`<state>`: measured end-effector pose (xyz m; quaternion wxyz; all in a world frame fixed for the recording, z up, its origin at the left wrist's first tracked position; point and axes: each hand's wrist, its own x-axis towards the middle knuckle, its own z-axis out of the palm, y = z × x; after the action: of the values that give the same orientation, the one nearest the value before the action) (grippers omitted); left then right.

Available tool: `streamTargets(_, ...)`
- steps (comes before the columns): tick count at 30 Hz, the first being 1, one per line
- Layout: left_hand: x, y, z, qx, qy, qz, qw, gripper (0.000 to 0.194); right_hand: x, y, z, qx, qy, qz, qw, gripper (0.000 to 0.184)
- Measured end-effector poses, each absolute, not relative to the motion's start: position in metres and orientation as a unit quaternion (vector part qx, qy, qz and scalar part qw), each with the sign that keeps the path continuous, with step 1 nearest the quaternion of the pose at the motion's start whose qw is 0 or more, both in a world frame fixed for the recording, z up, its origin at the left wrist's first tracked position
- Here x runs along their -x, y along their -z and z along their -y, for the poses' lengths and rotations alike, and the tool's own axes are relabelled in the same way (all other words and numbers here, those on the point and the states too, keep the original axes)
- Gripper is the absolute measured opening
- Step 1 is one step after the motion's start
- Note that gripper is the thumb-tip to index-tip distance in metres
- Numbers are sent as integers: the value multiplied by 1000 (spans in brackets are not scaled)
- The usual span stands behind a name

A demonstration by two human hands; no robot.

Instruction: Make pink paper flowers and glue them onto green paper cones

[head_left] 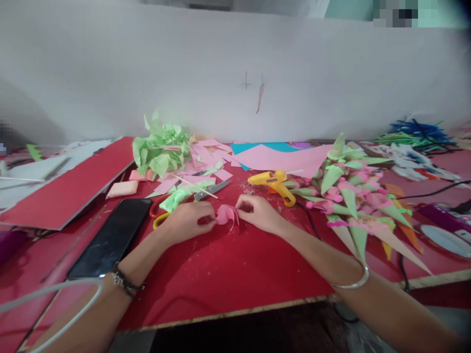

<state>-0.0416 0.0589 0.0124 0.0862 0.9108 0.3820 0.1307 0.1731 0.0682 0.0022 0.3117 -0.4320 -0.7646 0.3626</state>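
A curled piece of pink paper (225,214), bent into petal-like folds, is held just above the red tabletop between my two hands. My left hand (193,219) pinches its left side with thumb and fingers. On the opposite edge, my right hand (259,213) has its fingertips closed on the paper. Scissors (212,190) with red and yellow handles lie beyond my left hand, partly covered by light green crumpled paper (180,197) and a thin wooden stick (195,186). Past my right hand rests a yellow glue gun (274,184).
Paper flowers (349,196) in green cones are heaped at the right. A black phone (114,238) lies left, near a red board (73,181). Pink paper scraps (209,152) and green tissue paper (160,147) sit at the back against a white wall (184,73).
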Motion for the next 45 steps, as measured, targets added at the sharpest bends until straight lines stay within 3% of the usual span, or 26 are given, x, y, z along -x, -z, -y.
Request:
streamTargets(10, 43, -14, -60, -924, -131, -354, 63, 13, -174, -2, -67, 373, -307, 819, 309, 14)
streamTargets(17, 42, -18, -57, -927, -111, -356, 26, 13, -171, -4, -64, 361, -291, 825, 324, 6)
streamTargets(26, 36, -17, -54, -933, -131, -333, -35, 31, -171, -7, -59, 352, -193, 870, 285, 7)
streamTargets(45, 35, -19, -51, -944, -122, -307, -1, 31, -171, -10, -58, 335, -191, 885, 260, 12)
